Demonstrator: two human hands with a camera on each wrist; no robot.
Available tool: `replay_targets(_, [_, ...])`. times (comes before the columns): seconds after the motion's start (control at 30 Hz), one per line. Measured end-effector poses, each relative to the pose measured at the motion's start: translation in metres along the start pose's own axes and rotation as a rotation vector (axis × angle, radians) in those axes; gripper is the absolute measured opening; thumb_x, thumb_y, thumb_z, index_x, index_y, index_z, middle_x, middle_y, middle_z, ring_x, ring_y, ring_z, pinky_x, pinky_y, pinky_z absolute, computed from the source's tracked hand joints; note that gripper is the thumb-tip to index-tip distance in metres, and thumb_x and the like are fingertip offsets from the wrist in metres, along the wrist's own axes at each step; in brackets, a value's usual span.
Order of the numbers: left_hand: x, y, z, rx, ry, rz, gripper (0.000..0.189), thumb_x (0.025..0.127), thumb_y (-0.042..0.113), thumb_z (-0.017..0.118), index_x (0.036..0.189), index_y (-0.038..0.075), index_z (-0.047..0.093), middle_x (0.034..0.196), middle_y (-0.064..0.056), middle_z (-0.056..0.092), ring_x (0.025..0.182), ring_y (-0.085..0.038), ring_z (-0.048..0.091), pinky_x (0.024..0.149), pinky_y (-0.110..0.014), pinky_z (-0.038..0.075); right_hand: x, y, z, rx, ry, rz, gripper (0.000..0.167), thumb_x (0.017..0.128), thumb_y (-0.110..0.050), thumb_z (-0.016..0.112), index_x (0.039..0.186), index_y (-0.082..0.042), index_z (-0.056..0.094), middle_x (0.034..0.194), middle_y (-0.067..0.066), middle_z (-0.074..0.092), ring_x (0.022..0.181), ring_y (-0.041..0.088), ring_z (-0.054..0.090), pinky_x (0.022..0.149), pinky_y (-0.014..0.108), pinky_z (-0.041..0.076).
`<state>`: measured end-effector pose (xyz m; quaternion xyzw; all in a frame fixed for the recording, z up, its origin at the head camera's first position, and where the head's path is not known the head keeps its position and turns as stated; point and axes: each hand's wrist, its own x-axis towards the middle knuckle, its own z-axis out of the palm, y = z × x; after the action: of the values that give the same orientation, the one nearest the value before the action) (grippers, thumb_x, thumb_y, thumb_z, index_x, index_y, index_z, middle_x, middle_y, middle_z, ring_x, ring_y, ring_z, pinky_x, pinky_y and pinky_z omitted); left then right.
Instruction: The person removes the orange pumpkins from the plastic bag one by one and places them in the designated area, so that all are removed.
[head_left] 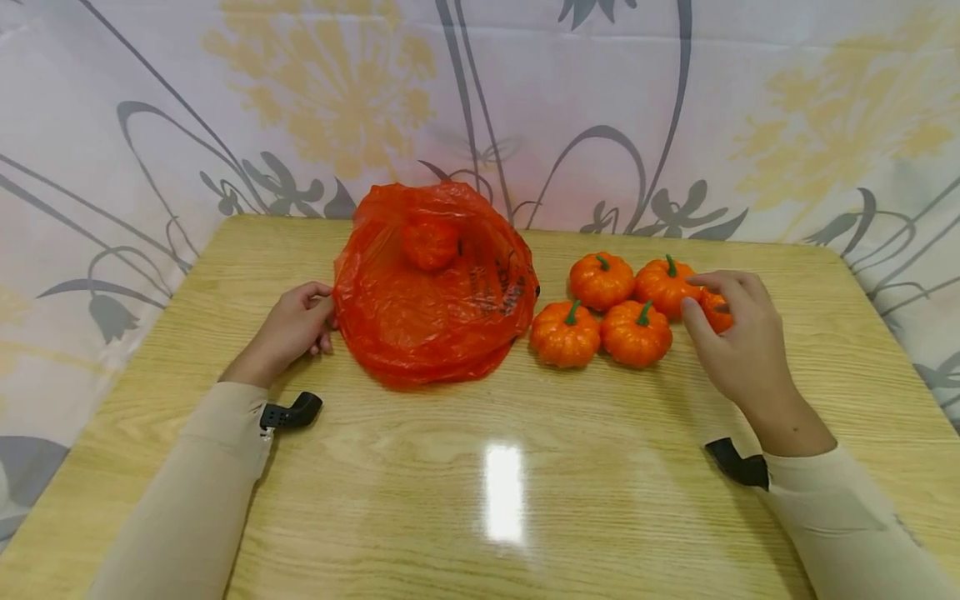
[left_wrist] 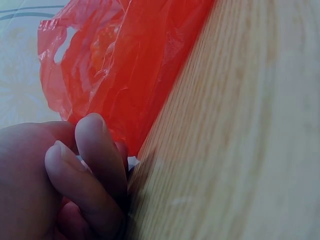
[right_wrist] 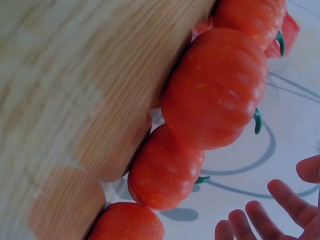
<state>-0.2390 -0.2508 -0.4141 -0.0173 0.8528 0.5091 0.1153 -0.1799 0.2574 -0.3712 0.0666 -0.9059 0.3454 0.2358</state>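
A thin red plastic bag (head_left: 405, 333) with dark printing lies spread on the table, its mouth facing me. Inside it, toward the back, sits one small orange pumpkin (head_left: 430, 244). My left hand (head_left: 296, 321) pinches the bag's left edge, fingers curled low against the tabletop. To the right of the bag, several small orange pumpkins with green stems stand close together, among them a front-left pumpkin (head_left: 565, 335) and a back pumpkin (head_left: 664, 287). Above the rightmost pumpkin (head_left: 716, 312), partly covering it, hovers my right hand (head_left: 738, 337), its fingers spread and holding nothing.
Everything rests on a light wood-grain table (head_left: 390, 500) with a bright reflection near its front middle. A floral cloth (head_left: 525, 108) hangs right behind the table's back edge. Black wrist mounts (head_left: 292, 411) stick out from both sleeves.
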Motion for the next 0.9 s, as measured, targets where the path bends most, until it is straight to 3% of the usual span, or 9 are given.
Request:
replay_targets(0.33, [-0.001,0.000,-0.001,0.010,-0.001,-0.004,0.039,0.107,0.037,0.041,0.125,0.003,0.048,0.080,0.000,0.056,0.048,-0.008,0.054,0.044,-0.025,0.048,-0.004,-0.003,0.007,0.011,-0.026,-0.065,0.025,0.094,-0.008,0.063,0.116,0.002,0.066,0.121,0.024,0.057,0.101,0.034,0.050,0.077,0.031,0.035])
replay_targets(0.5, [-0.002,0.001,-0.001,0.012,-0.005,-0.004,0.038,0.107,0.036,0.041,0.124,0.003,0.048,0.079,0.001,0.056,0.048,-0.008,0.054,0.044,-0.025,0.048,-0.005,-0.006,0.009,0.011,-0.024,-0.097,0.025,0.093,-0.007,0.063,0.116,0.002,0.066,0.118,0.023,0.057,0.097,0.028,0.048,0.076,0.032,0.034])
replay_targets(0.73, [-0.001,0.000,-0.001,0.022,0.002,-0.001,0.037,0.107,0.036,0.042,0.123,0.003,0.049,0.076,0.001,0.057,0.047,-0.009,0.054,0.043,-0.025,0.048,-0.007,-0.009,0.009,-0.008,-0.033,-0.111,0.024,0.092,-0.007,0.064,0.115,0.000,0.067,0.114,0.020,0.058,0.088,0.003,0.041,0.074,0.025,0.035])
replay_targets(0.9, [-0.001,0.001,-0.001,0.028,0.007,0.013,0.040,0.107,0.035,0.042,0.125,0.000,0.048,0.074,0.001,0.057,0.046,-0.009,0.055,0.043,-0.024,0.047,-0.008,-0.012,0.011,-0.005,-0.042,-0.114,0.025,0.092,-0.006,0.065,0.116,0.000,0.066,0.115,0.020,0.058,0.088,0.011,0.044,0.076,0.022,0.036])
